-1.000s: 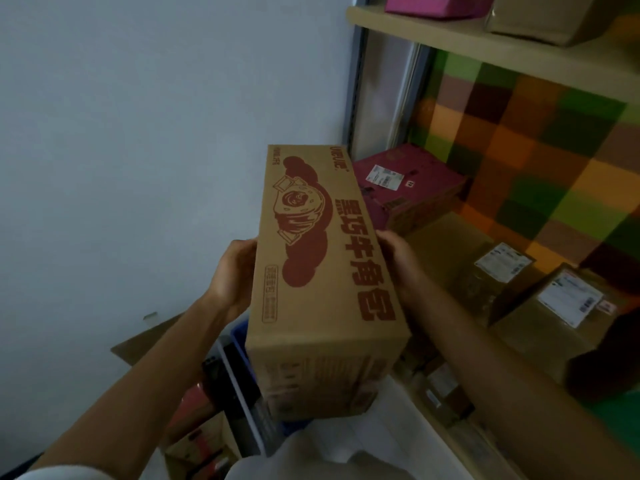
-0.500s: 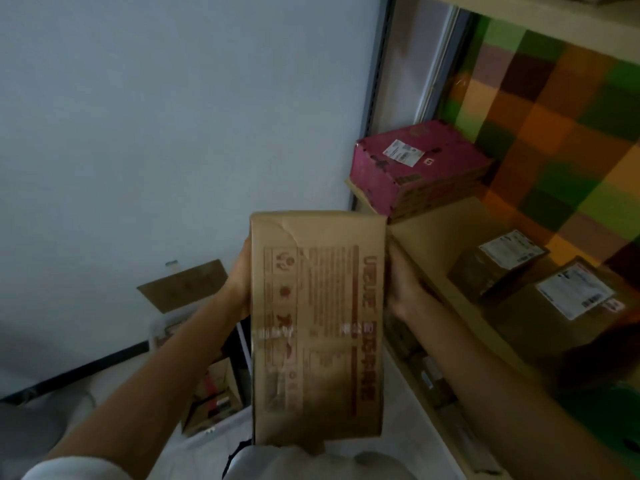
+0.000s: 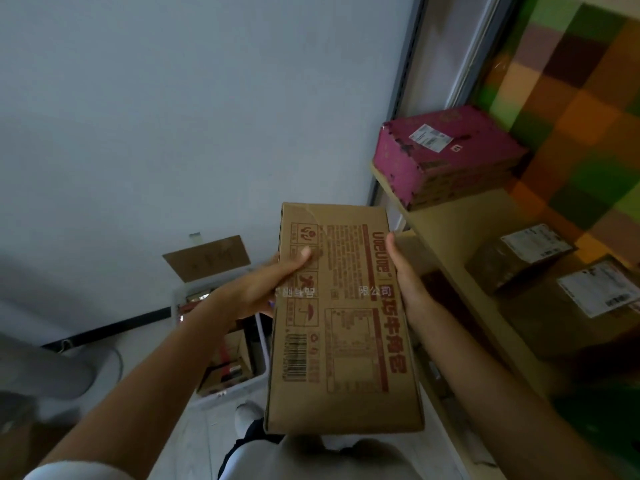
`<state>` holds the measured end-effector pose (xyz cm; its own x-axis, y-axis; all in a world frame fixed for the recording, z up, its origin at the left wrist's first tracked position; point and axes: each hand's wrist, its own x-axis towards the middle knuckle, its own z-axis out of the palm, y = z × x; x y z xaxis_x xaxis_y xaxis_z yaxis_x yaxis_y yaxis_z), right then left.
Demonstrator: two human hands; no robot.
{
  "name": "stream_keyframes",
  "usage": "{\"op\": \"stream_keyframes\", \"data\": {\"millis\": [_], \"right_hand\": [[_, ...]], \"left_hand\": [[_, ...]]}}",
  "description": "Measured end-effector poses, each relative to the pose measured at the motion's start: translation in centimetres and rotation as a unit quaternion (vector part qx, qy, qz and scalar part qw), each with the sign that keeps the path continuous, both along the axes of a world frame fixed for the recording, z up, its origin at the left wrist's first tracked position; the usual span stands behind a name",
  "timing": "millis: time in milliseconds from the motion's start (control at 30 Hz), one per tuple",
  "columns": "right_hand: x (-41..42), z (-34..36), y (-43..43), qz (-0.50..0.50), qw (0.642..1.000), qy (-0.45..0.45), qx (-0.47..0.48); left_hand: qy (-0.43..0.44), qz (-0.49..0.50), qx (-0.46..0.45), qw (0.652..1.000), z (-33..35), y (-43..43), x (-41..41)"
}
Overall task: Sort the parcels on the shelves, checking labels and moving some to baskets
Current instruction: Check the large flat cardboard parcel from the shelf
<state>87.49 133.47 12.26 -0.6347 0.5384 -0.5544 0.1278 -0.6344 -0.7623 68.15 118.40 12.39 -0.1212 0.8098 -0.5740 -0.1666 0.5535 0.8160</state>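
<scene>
The left grip (image 3: 263,289) clamps the cardboard box (image 3: 346,341), thumb across its printed face (fingers hidden beneath); the right grip (image 3: 407,275) clasps the opposite edge.

We grip a long carton (image 3: 343,323), barcode face up, our left hand (image 3: 263,289) on its left edge with thumb on top, our right hand (image 3: 407,277) on its right edge. Just right, a shelf (image 3: 460,230) bears a pink box (image 3: 446,157) and labelled parcels (image 3: 519,261).
</scene>
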Motion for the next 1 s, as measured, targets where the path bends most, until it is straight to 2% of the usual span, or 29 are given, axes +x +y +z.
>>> {"op": "stream_keyframes", "data": {"millis": [167,300,500,633,734,834,934,1000], "right_hand": [[0.7,0.4,-0.3,0.088,0.992,-0.084,0.006],[1.7,-0.4,-1.3,0.06,0.993,-0.09,0.05],[2.7,-1.4,-3.6,0.063,0.983,-0.13,0.109],[2.4,-1.6,-3.1,0.026,0.979,-0.139,0.143],[2.1,-1.5,-2.3,-0.001,0.983,-0.128,0.133],[0.9,-0.9,-1.7,-0.014,0.984,-0.12,0.127],[-0.8,0.1,-1.6,0.007,0.981,-0.128,0.147],[-1.4,0.7,-1.5,0.025,0.978,-0.136,0.159]], "left_hand": [[-0.009,0.045,0.036,0.998,-1.1,-0.2,1.4],[-0.015,0.094,0.064,0.993,-1.4,0.3,1.9],[-0.02,0.098,0.056,0.993,-1.4,1.3,1.2],[-0.015,0.096,0.057,0.994,-0.8,2.2,0.5],[0.017,0.109,0.057,0.992,-0.4,2.4,0.0],[0.074,0.077,0.051,0.993,-0.4,1.8,0.1],[0.136,0.04,0.071,0.987,-0.5,1.2,0.1],[0.18,0.066,0.063,0.979,-0.4,0.8,-0.5]]}}
